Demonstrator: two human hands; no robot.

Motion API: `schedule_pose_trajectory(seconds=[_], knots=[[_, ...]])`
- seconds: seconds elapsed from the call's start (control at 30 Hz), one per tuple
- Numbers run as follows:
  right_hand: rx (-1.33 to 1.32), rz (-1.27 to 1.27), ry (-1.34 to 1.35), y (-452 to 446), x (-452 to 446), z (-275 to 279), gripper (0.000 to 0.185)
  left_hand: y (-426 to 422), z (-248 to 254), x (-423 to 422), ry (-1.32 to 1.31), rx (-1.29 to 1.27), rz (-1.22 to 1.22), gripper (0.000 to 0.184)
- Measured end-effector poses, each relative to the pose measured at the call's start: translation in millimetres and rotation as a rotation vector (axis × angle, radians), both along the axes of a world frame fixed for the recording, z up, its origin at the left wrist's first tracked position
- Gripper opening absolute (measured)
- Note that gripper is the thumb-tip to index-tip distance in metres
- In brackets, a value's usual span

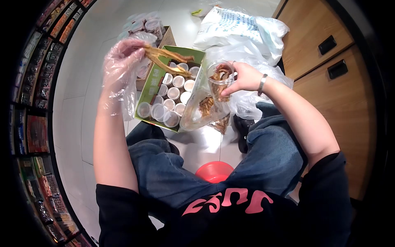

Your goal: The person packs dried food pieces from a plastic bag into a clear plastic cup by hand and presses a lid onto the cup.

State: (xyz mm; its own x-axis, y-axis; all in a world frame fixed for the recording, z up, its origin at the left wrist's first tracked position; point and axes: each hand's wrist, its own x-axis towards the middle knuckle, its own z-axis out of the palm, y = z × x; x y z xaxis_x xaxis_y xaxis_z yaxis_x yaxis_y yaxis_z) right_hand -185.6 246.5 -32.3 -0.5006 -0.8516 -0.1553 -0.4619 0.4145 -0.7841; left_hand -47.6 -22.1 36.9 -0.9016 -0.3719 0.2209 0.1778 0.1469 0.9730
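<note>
My left hand [117, 61], in a clear plastic glove, pinches long brown dried strips [166, 57] that fork to the right above a green carton [143, 94]. My right hand [245, 77] is bare and wrapped round a clear plastic cup [217, 82], which is partly filled with brown dried pieces. Below that cup lies an opened clear plastic bag [190, 115] with more brown pieces [206, 106] in it. White-topped clear tubs [173, 93] stand in rows inside the carton, and uncapped-looking clear cups [171, 119] sit at its near end.
Behind the carton, more filled tubs [152, 25] stand by a brown cardboard box [168, 38]. White plastic sacks [230, 29] lie at the back. Wooden cabinets [329, 82] line the right side, stocked shelves [39, 82] the left. A red basin [214, 171] is between my legs.
</note>
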Motion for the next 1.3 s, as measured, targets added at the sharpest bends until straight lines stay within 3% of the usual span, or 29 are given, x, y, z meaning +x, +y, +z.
schedule_pose_trajectory(seconds=[0.13,0.23,0.27,0.3,0.33,0.37,0.43,0.47,0.53,0.57,0.63,0.77,0.8,0.83,0.9,1.1,1.23,1.3], knots=[[0.019,-0.062,0.035,33,-7,17,0.073,27,-45,-8,-0.236,-0.382,-0.261,0.014],[-0.019,-0.094,0.012,46,-5,19,0.072,61,-92,-13,-0.093,-1.077,-0.333,0.009],[-0.038,-0.095,0.026,49,-5,18,0.072,72,-110,-9,-0.063,-0.949,-0.394,0.006],[-0.035,-0.106,0.023,52,-5,19,0.072,81,-124,-6,-0.128,-0.984,-0.439,0.005],[-0.03,-0.1,-0.002,55,-4,20,0.072,87,-143,-3,-0.254,-0.693,-0.534,0.006],[-0.026,-0.094,-0.027,57,-3,23,0.073,91,-161,-2,-0.198,-0.888,-0.626,0.006],[-0.015,-0.089,0.012,61,-5,25,0.075,108,-169,-8,-0.738,-0.61,-0.745,0.01],[0.012,-0.083,0.049,63,-8,22,0.076,112,-174,-10,-0.74,-0.612,-0.759,0.01],[-0.006,-0.066,0.085,65,-12,17,0.077,116,-189,-14,-0.429,-1.087,-0.694,0.015],[-0.007,-0.078,0.079,65,-14,17,0.077,119,-199,-21,-0.428,-1.091,-0.708,0.015],[0.068,-0.071,0.074,64,-17,18,0.075,125,-228,-35,-0.723,-1.215,-0.609,0.017],[-0.016,-0.051,0.059,61,-27,8,0.073,131,-319,-53,-0.68,-1.255,-0.591,0.022],[-0.009,-0.051,0.06,60,-29,7,0.073,139,-323,-54,-0.821,-0.577,-0.305,0.024],[-0.001,-0.064,0.054,58,-32,7,0.073,140,-331,-63,-0.821,-0.575,-0.322,0.024],[0.077,-0.068,-0.009,57,-35,10,0.072,136,-352,-75,-0.859,-1.404,-0.644,0.026],[0.054,-0.055,-0.116,58,-40,3,0.069,129,-394,-54,-0.831,-1.372,-0.698,0.018],[0.1,-0.044,-0.298,62,-52,-10,0.069,159,-413,-70,-0.856,-1.172,-0.652,0.018],[0.122,-0.16,-0.335,66,-57,-22,0.07,171,-418,-75,-0.855,-1.091,-0.639,0.019]])
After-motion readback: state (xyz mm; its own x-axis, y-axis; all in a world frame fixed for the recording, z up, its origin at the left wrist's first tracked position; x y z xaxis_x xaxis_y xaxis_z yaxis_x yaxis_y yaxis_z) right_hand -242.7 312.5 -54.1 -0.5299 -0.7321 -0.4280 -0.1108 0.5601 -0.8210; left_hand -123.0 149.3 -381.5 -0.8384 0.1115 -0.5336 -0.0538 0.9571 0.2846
